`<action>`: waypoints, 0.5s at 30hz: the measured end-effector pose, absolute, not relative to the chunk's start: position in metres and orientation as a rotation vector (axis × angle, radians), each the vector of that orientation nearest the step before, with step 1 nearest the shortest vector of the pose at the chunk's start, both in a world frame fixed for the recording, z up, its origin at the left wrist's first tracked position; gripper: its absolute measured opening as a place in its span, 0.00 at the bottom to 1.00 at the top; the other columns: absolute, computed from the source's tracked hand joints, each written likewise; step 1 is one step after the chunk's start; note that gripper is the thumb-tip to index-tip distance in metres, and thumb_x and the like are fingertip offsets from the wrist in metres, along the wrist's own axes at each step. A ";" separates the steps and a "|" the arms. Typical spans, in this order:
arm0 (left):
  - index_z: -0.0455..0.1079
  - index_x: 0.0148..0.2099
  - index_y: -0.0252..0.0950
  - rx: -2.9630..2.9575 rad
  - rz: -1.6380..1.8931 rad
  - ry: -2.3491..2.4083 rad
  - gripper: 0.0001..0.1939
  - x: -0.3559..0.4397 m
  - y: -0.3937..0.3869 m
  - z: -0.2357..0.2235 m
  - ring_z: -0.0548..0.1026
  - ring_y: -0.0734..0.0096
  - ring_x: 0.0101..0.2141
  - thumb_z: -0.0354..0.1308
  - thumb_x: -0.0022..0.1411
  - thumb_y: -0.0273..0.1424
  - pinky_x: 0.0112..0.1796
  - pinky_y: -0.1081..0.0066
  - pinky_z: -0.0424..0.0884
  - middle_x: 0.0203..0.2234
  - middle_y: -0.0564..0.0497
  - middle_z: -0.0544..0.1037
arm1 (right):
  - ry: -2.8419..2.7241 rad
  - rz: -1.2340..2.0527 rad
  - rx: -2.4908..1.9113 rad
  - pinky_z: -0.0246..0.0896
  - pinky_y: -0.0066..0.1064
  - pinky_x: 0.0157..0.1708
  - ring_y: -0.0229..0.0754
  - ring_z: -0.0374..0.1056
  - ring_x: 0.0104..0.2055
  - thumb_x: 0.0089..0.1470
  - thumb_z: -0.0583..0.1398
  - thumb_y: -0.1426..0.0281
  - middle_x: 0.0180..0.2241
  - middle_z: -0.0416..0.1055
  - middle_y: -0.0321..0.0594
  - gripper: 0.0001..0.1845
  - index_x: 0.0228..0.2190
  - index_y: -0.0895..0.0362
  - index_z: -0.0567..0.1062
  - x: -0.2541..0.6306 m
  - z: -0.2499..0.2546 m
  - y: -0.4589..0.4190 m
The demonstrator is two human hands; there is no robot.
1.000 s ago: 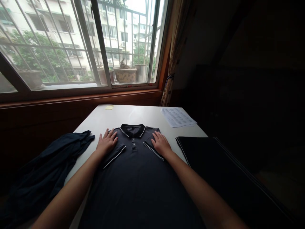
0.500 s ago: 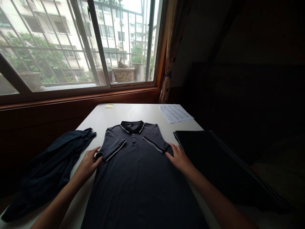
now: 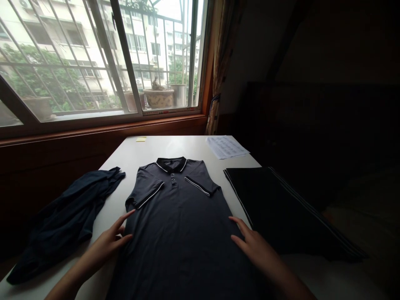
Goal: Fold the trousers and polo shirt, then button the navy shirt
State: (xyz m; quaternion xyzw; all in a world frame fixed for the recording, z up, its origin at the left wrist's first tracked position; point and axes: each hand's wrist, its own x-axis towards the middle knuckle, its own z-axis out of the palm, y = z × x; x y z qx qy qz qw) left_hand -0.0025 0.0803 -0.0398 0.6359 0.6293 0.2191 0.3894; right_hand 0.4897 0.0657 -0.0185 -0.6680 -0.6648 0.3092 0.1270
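A dark grey polo shirt [image 3: 181,225] lies front side up, its collar toward the window and both short sleeves folded inward across the chest. White stripes edge the black collar and cuffs. At the shirt's left side, just below the sleeve, is my left hand [image 3: 114,237], thumb and fingers apart with the tips at the fabric's edge. My right hand [image 3: 250,239] is at the opposite side edge, fingers likewise spread. Neither hand grips the cloth. The shirt's lower end runs out of view at the bottom.
The white table [image 3: 178,146] carries a crumpled dark garment [image 3: 71,208] on the left and a flat dark garment with white stripes [image 3: 281,208] on the right. Printed sheets [image 3: 226,146] and a yellow sticky note [image 3: 141,138] lie at the far end, below a barred window [image 3: 162,62].
Both hands have left the sleeve ends and moved down along the shirt's sides toward me, their fingers opening. The sleeves stay folded inward. The view has shifted slightly.
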 end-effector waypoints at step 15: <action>0.47 0.72 0.51 1.504 0.356 1.682 0.45 -0.026 0.037 -0.024 0.76 0.62 0.26 0.55 0.57 0.56 0.33 0.66 0.74 0.29 0.54 0.74 | -1.785 1.210 -1.908 0.70 0.38 0.47 0.57 0.75 0.49 0.42 0.64 0.53 0.45 0.80 0.40 0.39 0.58 0.39 0.71 0.528 -0.008 0.008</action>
